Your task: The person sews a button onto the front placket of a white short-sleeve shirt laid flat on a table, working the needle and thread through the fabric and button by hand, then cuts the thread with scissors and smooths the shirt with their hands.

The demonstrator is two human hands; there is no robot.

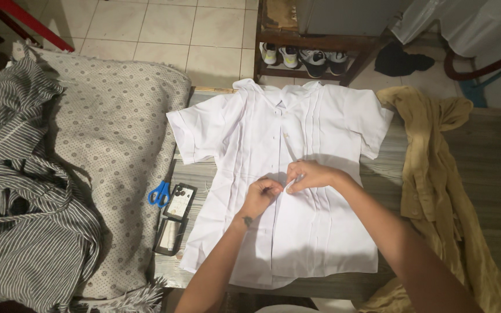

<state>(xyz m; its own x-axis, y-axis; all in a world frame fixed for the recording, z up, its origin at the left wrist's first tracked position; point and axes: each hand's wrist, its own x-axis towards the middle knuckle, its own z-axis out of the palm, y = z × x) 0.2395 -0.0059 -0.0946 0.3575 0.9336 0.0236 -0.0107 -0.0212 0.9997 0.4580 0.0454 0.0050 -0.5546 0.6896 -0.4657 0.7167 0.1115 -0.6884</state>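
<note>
A white short-sleeved cotton shirt lies spread flat, front side up, on a grey wooden table, its collar pointing away from the person and its hem toward them. Both hands meet at the shirt's buttoned centre strip, about halfway down. The left hand rests on the cloth with its fingers curled in, pinching the edge of the strip between thumb and fingertips. The right hand sits just beside it, nearly touching, its fingers bent and nipping the same fold of white cloth from the other side; whether a button or a needle lies between the fingertips is too small to tell. So the shirt lies under both hands, with only a small fold of it lifted into the fingers. To the left of the shirt, on the table's edge, lie blue-handled scissors and, just beside them, a small black open sewing case. Further left a grey dotted cushion cover is draped, with a black-and-white striped cloth bunched upon it. On the right a tan crumpled garment hangs over the table. Beyond the collar, a wooden shelf holds sports shoes above a tiled floor.
</note>
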